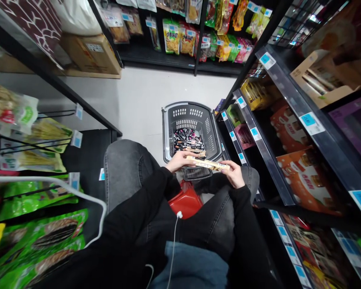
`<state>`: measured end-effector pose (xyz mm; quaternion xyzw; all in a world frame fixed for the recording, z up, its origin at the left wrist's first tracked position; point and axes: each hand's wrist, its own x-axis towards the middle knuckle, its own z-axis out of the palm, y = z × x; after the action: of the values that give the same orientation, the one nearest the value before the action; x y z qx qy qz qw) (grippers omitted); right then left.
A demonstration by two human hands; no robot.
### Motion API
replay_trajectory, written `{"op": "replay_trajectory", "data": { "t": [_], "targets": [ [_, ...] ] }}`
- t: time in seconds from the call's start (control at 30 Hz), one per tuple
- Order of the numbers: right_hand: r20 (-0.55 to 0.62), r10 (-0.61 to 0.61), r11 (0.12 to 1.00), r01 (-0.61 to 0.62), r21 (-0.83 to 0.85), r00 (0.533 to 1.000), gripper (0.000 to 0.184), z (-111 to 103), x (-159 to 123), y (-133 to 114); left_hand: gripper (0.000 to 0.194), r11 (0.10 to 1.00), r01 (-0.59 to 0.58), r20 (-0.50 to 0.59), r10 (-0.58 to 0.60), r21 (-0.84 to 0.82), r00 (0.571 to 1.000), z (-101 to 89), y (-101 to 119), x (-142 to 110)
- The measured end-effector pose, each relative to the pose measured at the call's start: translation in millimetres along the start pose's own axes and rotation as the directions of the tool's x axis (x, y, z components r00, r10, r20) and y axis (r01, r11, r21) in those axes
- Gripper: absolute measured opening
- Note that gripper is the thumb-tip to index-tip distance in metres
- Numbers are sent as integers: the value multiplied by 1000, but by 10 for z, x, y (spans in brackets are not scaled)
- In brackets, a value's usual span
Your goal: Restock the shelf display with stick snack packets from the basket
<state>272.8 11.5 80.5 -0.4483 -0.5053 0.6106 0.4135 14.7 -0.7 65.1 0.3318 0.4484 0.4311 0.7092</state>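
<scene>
Packet (pixel 208 163), pale yellow, just below frame centre: your left hand (pixel 179 161) and right hand (pixel 235 175) pinched its opposite ends.

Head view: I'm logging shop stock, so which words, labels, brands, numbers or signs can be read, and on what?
"小米锅巴", as best I can read: green-and-yellow plastic snack bag and red-and-orange plastic snack bag.
Too small or blurred: long pale-yellow box in the left hand and right hand; blue-and-white rectangular shelf tags; orange cardboard boxes.

Pale yellow packet (pixel 208 163), dark grey basket (pixel 209 127), black sleeves (pixel 242 204), maroon bag (pixel 37 26) with white lines
</scene>
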Motion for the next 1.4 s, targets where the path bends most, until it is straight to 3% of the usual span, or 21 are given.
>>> {"op": "replay_trajectory", "data": {
  "t": [0.17,0.3,0.43,0.53,0.63,0.73,0.83,0.93,1.03,1.17,1.27,1.4],
  "targets": [
    [84,48,985,-62,163,995,42,-13,-30,-56,45,998,-31,-32,32,47,999,31,21,-17],
    [-7,38,987,-36,156,999,37,10,-23,-37,44,991,-44,-78,55,130,995,50,26,-27],
    [-77,43,994,-35,99,996,26,25,-2,21,30,917,-152,-96,200,370,975,34,47,-33],
    [-98,29,999,-28,18,995,24,-1,11,67,25,878,-176,-108,248,446,963,24,54,-27],
    [-66,0,993,-8,-118,998,27,-41,23,92,27,926,-120,-136,179,357,974,15,25,-3],
    [63,8,963,10,-270,998,26,-49,36,92,28,987,9,-129,12,160,992,-22,-23,32],
    [183,82,918,-3,-397,980,24,-6,42,96,20,981,186,-79,-181,63,980,-90,-62,59],
    [221,196,891,-80,-447,955,29,52,34,120,16,952,304,-62,-301,35,952,-154,-94,79],
    [187,232,891,-131,-435,955,30,80,30,154,15,951,307,-72,-305,21,950,-188,-133,102],
    [149,192,876,-101,-471,970,24,58,63,193,17,957,290,-50,-288,22,956,-190,-171,123],
    [170,180,881,-82,-465,969,21,42,85,209,18,954,297,-38,-296,29,954,-178,-155,115],
    [242,259,895,-137,-425,935,21,76,38,201,20,946,323,-54,-321,32,945,-197,-96,89]
  ]
}}
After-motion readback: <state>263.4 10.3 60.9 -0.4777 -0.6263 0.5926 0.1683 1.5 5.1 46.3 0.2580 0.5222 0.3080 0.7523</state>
